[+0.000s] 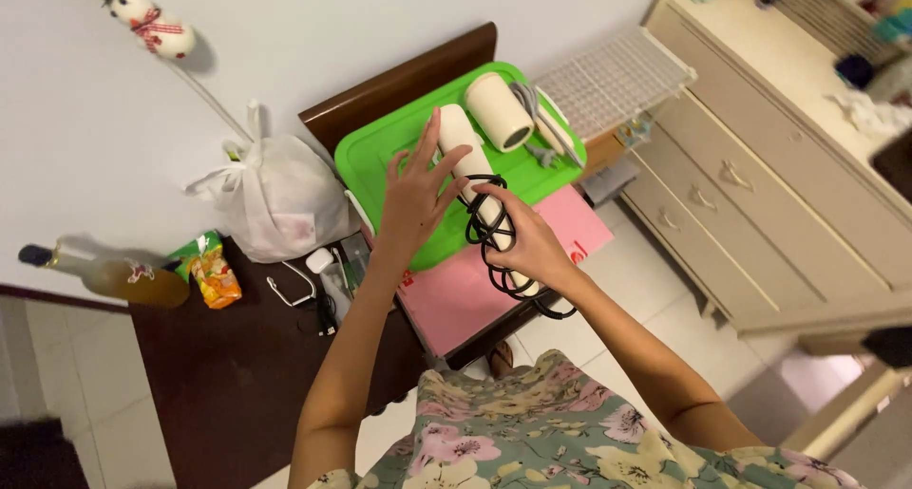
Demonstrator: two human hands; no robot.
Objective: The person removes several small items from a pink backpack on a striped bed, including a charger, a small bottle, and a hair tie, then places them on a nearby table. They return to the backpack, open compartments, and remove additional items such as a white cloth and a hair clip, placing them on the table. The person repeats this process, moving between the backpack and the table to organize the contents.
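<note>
Fingers (427, 161) of the left hand (413, 199) spread wide against the cream hair dryer (475, 157); the right hand (532, 247) pinched its black cord (489, 233). Both hovered over the green lid (380, 152), with a white bag (275, 199) at nine o'clock on the counter (228, 375).

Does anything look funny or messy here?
Nothing is spilled or broken. The oddest thing is the black cord: it hangs in loose loops around the cream hair dryer, held by the right hand, while the left hand steadies the handle. The dryer sits above a green lid, not a usual spot.
</note>
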